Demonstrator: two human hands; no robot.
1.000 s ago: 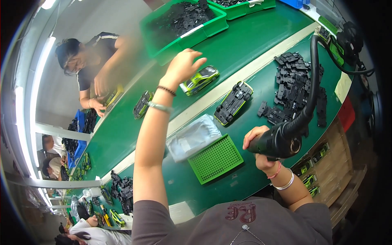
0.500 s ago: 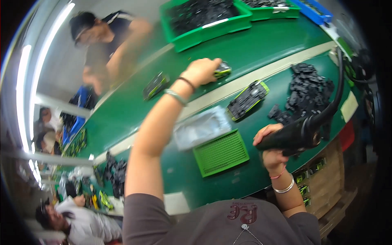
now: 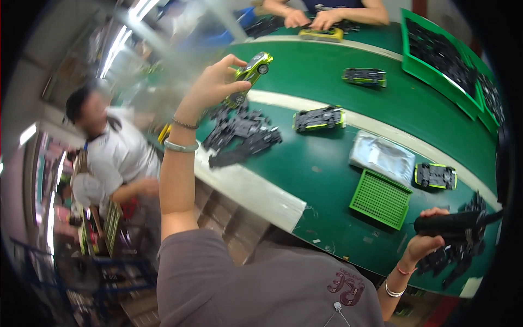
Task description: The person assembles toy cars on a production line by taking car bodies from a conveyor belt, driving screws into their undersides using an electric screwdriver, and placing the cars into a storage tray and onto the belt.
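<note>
My left hand (image 3: 210,90) is raised at the left, thumb and fingers gripping a lime-green toy car (image 3: 256,64), tilted with its wheels showing. Below it lies a heap of black plastic parts (image 3: 239,131). At the lower right, my right hand (image 3: 420,249) is wrapped round a black corded power screwdriver (image 3: 444,226); its tip cannot be made out. Upturned toy cars with black undersides lie on the green table: one (image 3: 320,119) by the pale strip, another (image 3: 436,176) beyond the screwdriver, and a third (image 3: 365,77) across the strip.
A green perforated tray (image 3: 379,201) and a clear plastic bag (image 3: 382,158) lie left of the screwdriver. Green bins (image 3: 438,71) of black parts stand at the far right. A co-worker's hands (image 3: 321,19) work across the table; another person (image 3: 122,139) is at the left.
The view has swung left. My left hand, before over a toy car across the strip, now holds a car up near the black heap. My right hand still holds the screwdriver.
</note>
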